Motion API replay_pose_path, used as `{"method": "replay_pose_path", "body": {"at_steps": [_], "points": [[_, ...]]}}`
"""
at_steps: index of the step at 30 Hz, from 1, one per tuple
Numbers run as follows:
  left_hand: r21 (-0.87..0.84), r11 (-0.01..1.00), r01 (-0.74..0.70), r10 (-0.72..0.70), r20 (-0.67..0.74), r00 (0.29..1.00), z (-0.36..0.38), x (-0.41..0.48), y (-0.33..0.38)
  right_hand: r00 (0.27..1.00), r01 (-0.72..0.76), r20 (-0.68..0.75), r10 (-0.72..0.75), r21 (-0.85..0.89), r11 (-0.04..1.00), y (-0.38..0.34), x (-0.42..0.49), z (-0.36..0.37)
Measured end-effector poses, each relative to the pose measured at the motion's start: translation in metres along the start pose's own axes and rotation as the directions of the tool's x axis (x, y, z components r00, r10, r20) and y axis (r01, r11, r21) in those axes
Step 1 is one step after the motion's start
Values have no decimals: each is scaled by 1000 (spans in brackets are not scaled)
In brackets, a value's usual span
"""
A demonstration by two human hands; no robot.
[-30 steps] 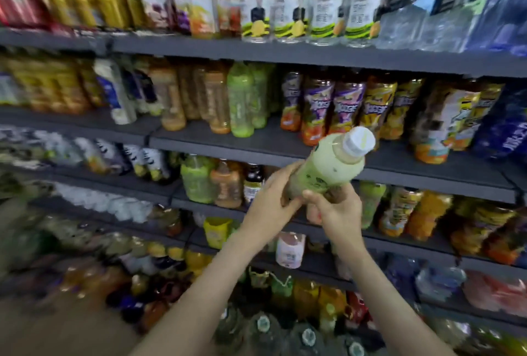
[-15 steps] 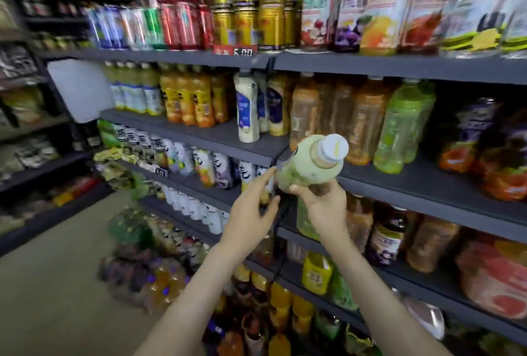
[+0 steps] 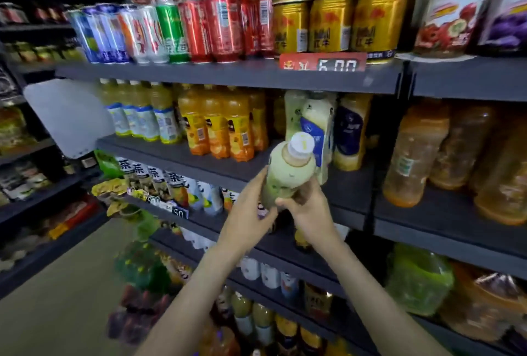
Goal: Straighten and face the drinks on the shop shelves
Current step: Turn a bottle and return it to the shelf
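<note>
Gripping the pale green bottle point(image 3: 285, 177) in my right hand point(image 3: 311, 213), left hand point(image 3: 245, 223) flat against it, before the blue-labelled bottle point(image 3: 317, 124).

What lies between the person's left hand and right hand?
A pale green bottle, tilted. The right hand grips its lower end, and the left hand rests against its side. The head view shows this.
</note>
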State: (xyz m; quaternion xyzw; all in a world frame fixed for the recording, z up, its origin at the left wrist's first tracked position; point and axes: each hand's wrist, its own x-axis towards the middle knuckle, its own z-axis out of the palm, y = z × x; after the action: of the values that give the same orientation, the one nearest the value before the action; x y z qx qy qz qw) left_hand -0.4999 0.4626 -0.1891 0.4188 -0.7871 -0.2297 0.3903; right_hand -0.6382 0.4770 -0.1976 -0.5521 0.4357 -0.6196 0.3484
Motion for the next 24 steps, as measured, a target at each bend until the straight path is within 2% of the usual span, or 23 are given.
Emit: {"method": "replay_pose_path", "body": {"at_steps": [4,10,14,17,20,24], "points": [[-41,997,-59,62,89,994,-18,50,-34,997,-17,-69,15,-26,1000,10,36,27],[-98,992,-81,99,205,974,-27,104,-59,970,-52,-242,10,-168,984,9,69,49],[-155,987,-45,80,229,970,-20,127,-68,895,-170,-445,-34,-411,896,22,80,59],[-170,985,-16,64,281,958,-11,142,-69,833,-215,-548,-73,-443,871,26,80,65],[-201,979,20,45,311,949,-4,153,-68,808,-211,-571,-146,-513,832,28,81,66],[-221,974,50,19,299,954,1,154,-75,813,-227,-551,-187,-596,770,27,81,70]]}}
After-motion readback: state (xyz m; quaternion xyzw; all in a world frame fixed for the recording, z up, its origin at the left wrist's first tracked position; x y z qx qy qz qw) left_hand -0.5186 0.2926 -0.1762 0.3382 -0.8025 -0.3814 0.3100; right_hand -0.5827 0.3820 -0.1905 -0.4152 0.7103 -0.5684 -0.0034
